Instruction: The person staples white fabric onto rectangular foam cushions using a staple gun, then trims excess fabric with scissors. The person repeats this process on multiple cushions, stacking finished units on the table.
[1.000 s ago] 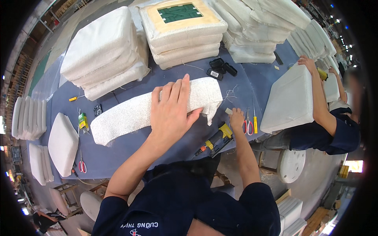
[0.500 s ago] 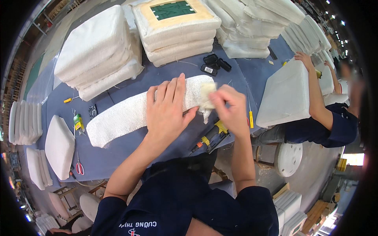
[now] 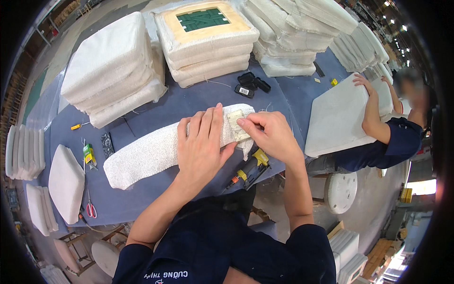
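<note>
A long, curved piece covered in white woven fabric (image 3: 142,158) lies across the blue table in front of me. My left hand (image 3: 202,137) rests flat on its top, fingers stretched out and thumb toward the near edge. At the right end, a pale cream patch (image 3: 238,124) shows, with the white fabric around it. My right hand (image 3: 272,135) is closed there, thumb and forefinger pinching the fabric at the edge of the patch. A loose flap of fabric hangs below that end. Just nearer to me lies a yellow and black staple gun (image 3: 248,169).
Stacks of white cushions (image 3: 208,54) stand along the far side. Small black cases (image 3: 253,83) lie before them. Red-handled scissors (image 3: 91,210), a green and yellow box (image 3: 89,154) and a yellow screwdriver (image 3: 77,127) lie at left. A co-worker (image 3: 378,137) holds a large white panel (image 3: 336,116) at right.
My right hand, blurred before, has come down onto the right end and pinches there. The cream patch, earlier bunched under the hand, now lies flatter. My left hand stays on the piece.
</note>
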{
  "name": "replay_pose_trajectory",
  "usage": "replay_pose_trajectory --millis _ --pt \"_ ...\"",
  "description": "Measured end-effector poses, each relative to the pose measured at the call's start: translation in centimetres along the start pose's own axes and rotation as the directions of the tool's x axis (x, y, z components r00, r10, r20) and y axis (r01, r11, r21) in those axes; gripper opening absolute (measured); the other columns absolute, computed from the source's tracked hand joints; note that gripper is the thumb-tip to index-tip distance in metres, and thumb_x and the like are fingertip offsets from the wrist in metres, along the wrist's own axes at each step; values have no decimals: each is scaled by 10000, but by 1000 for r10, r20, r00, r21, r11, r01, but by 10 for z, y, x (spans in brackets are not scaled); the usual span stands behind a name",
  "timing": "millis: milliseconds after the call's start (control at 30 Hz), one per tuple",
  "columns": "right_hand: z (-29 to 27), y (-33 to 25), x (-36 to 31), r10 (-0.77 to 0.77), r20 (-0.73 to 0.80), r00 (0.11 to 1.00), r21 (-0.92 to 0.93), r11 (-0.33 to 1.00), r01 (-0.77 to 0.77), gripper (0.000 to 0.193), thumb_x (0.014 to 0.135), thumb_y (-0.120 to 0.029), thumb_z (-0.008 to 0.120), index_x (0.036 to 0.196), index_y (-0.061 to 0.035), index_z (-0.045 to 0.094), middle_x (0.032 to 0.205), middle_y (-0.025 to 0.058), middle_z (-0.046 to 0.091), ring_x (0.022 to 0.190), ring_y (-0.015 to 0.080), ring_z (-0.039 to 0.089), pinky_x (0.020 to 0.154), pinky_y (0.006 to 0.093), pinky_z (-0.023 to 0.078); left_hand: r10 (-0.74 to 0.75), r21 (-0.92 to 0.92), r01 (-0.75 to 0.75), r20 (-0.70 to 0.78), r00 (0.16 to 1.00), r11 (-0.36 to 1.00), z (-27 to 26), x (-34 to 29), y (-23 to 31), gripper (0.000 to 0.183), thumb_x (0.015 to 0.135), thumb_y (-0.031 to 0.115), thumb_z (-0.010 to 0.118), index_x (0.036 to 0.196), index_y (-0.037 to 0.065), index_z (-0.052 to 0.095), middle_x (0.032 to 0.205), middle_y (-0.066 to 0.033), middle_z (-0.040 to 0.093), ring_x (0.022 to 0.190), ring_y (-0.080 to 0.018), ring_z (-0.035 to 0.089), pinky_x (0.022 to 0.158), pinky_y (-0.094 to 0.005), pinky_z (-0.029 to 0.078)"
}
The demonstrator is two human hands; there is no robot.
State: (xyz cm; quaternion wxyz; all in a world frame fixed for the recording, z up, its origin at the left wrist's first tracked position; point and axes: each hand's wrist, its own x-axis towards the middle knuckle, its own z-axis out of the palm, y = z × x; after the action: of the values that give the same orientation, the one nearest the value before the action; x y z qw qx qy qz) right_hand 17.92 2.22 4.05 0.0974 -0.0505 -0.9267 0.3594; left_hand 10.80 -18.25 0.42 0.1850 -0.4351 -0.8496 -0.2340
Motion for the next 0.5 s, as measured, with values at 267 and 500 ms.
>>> replay_pose_trajectory --millis 267,500 --pt "11 4 -1 -135 -101 986 -100 987 125 308 987 -224 771 806 2 665 657 169 534 602 334 510 577 421 413 17 27 -17 23 1000 999 1 1 -2 947 755 382 922 1542 6 552 1386 -115 642 1260 -308 597 1092 -488 416" --pt "76 92 6 -112 -731 673 100 958 268 282 1053 -193 709 855 -18 612 741 141 591 664 275 581 628 429 459 -5 120 -1 56 998 993 1 50 -26 831 854 424 864 1527 33 573 1304 -142 677 1207 -332 632 1019 -485 456"
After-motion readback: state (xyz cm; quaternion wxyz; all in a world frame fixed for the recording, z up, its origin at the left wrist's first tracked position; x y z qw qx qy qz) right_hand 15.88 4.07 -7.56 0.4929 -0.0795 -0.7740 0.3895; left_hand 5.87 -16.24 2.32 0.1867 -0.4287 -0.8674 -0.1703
